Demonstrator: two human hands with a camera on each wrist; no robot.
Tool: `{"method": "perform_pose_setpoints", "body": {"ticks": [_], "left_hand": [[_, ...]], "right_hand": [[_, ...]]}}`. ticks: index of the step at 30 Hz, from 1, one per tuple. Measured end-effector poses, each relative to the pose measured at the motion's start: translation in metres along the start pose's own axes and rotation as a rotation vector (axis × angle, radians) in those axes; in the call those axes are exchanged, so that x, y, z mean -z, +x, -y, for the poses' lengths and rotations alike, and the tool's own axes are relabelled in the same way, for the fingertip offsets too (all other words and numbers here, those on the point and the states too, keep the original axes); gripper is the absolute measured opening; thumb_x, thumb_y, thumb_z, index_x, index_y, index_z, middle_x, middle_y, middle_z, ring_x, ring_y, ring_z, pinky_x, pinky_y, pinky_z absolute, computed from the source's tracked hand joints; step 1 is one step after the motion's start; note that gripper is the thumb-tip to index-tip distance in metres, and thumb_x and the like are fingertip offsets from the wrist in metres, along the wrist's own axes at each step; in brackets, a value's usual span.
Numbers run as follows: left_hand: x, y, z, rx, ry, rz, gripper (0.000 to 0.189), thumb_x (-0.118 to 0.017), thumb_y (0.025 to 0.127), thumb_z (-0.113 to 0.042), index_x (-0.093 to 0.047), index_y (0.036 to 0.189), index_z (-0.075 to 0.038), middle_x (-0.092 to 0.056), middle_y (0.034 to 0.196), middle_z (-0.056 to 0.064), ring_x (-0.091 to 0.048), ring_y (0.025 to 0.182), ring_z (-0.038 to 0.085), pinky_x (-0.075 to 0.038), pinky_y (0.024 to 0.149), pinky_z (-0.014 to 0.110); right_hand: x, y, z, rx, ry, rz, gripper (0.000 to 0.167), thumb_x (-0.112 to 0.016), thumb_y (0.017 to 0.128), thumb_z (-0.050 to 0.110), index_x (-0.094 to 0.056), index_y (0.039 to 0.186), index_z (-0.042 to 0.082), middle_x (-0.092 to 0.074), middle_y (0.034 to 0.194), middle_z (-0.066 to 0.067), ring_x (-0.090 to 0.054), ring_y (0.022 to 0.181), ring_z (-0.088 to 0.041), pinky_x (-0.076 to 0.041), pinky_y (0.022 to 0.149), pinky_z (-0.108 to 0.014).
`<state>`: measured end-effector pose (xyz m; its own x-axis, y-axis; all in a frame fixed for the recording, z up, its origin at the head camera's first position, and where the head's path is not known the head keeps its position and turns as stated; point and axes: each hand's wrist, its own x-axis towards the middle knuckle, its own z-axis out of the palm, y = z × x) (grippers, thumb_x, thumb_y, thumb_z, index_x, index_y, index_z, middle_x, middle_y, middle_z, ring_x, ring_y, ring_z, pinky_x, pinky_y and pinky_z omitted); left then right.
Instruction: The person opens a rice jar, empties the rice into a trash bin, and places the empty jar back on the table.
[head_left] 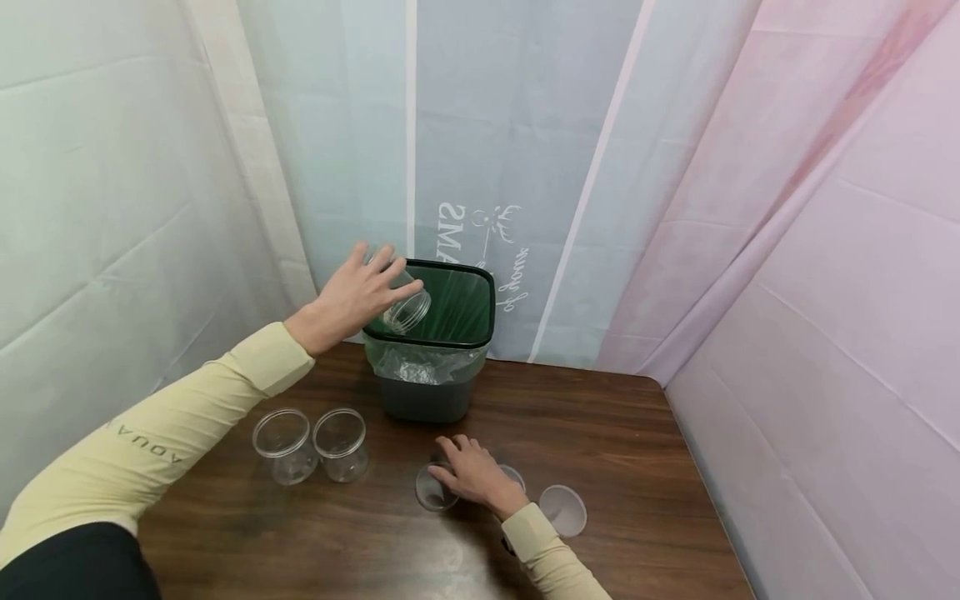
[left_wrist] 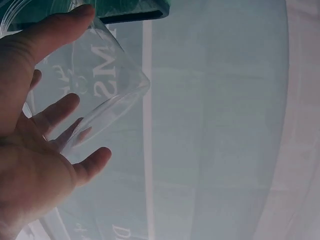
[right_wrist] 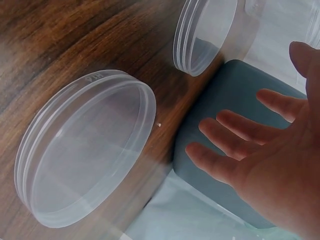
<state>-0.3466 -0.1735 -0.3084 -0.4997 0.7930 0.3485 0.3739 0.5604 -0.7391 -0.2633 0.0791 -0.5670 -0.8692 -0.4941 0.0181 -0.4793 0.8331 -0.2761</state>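
My left hand [head_left: 354, 296] grips a clear plastic jar [head_left: 408, 310], tilted with its mouth down over the open bin [head_left: 431, 402]. In the left wrist view the thumb and fingers of the left hand [left_wrist: 42, 150] lie on opposite sides of the jar [left_wrist: 117, 80]. Low over the table, my right hand [head_left: 480, 477] hovers by a clear round lid [head_left: 435, 490]. The right wrist view shows the right hand [right_wrist: 275, 150] with its fingers spread and nothing held, beside a lid [right_wrist: 85, 150].
Two clear jars [head_left: 286, 442] [head_left: 342, 442] stand upright left of the bin. Another lid [head_left: 562, 510] lies right of the right hand, and one [head_left: 513, 475] is partly behind it. Fabric curtains [head_left: 330, 125] enclose the wooden table [head_left: 622, 450]. The bin has a clear liner.
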Motion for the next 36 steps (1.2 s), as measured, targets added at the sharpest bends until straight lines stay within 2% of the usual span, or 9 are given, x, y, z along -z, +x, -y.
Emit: {"method": "perform_pose_setpoints", "body": {"ticks": [3, 5, 11, 14, 18, 23, 32, 36], "left_hand": [[0.004, 0.006, 0.001, -0.012, 0.04, 0.041, 0.075, -0.081, 0.08, -0.019, -0.045, 0.144, -0.03, -0.05, 0.135, 0.017, -0.043, 0.125, 0.037, -0.039, 0.095, 0.055], [0.007, 0.011, 0.0, -0.034, 0.088, 0.091, 0.076, -0.082, 0.08, -0.02, -0.043, 0.144, -0.03, -0.049, 0.136, 0.017, -0.042, 0.127, 0.037, -0.038, 0.097, 0.055], [0.016, 0.027, -0.007, -0.168, 0.203, 0.227, 0.082, -0.082, 0.079, -0.021, -0.037, 0.146, -0.03, -0.045, 0.141, 0.016, -0.04, 0.131, 0.037, -0.033, 0.104, 0.058], [0.016, 0.03, -0.009, -0.19, 0.222, 0.269, 0.082, -0.081, 0.081, -0.022, -0.035, 0.148, -0.031, -0.044, 0.143, 0.016, -0.039, 0.132, 0.037, -0.031, 0.106, 0.059], [0.014, 0.032, -0.009, -0.188, 0.253, 0.277, 0.084, -0.083, 0.079, -0.027, -0.035, 0.147, -0.033, -0.044, 0.143, 0.014, -0.039, 0.133, 0.037, -0.029, 0.108, 0.059], [0.012, 0.033, -0.007, -0.214, 0.277, 0.268, 0.086, -0.085, 0.075, -0.032, -0.037, 0.146, -0.032, -0.045, 0.142, 0.014, -0.04, 0.129, 0.037, -0.029, 0.108, 0.059], [0.007, 0.03, -0.006, -0.197, 0.263, 0.262, 0.081, -0.085, 0.075, -0.033, -0.041, 0.143, -0.032, -0.047, 0.141, 0.012, -0.04, 0.127, 0.036, -0.029, 0.107, 0.059], [0.007, 0.029, -0.009, -0.199, 0.253, 0.265, 0.076, -0.082, 0.08, -0.03, -0.04, 0.144, -0.032, -0.047, 0.142, 0.012, -0.04, 0.129, 0.036, -0.028, 0.108, 0.059]], "right_hand": [[0.0, 0.001, 0.0, 0.001, 0.002, -0.003, 0.06, -0.045, 0.1, 0.054, -0.044, 0.146, 0.016, -0.054, 0.135, -0.014, -0.055, 0.119, -0.03, -0.049, 0.093, -0.051], [0.0, 0.001, 0.001, 0.002, 0.001, -0.002, 0.059, -0.046, 0.1, 0.053, -0.044, 0.146, 0.016, -0.054, 0.135, -0.014, -0.055, 0.119, -0.03, -0.049, 0.094, -0.051], [0.001, 0.0, 0.001, -0.012, -0.003, 0.014, 0.059, -0.046, 0.1, 0.053, -0.043, 0.146, 0.017, -0.053, 0.137, -0.013, -0.054, 0.122, -0.031, -0.047, 0.096, -0.052], [0.0, 0.001, 0.0, -0.011, -0.005, 0.015, 0.058, -0.045, 0.1, 0.053, -0.043, 0.147, 0.018, -0.052, 0.138, -0.013, -0.053, 0.123, -0.031, -0.047, 0.097, -0.052], [0.0, 0.001, 0.0, -0.01, -0.015, 0.002, 0.058, -0.046, 0.1, 0.052, -0.043, 0.146, 0.017, -0.053, 0.137, -0.014, -0.055, 0.121, -0.031, -0.048, 0.094, -0.051], [0.001, -0.002, 0.0, -0.017, -0.017, -0.01, 0.057, -0.046, 0.1, 0.051, -0.044, 0.146, 0.017, -0.054, 0.135, -0.015, -0.056, 0.119, -0.031, -0.049, 0.093, -0.05], [0.003, -0.004, -0.005, -0.024, 0.01, -0.019, 0.057, -0.046, 0.1, 0.051, -0.044, 0.145, 0.016, -0.054, 0.136, -0.015, -0.055, 0.121, -0.032, -0.048, 0.097, -0.051], [0.002, -0.003, -0.005, -0.022, 0.018, -0.022, 0.057, -0.047, 0.1, 0.05, -0.044, 0.145, 0.015, -0.054, 0.136, -0.015, -0.055, 0.121, -0.033, -0.048, 0.095, -0.052]]}}
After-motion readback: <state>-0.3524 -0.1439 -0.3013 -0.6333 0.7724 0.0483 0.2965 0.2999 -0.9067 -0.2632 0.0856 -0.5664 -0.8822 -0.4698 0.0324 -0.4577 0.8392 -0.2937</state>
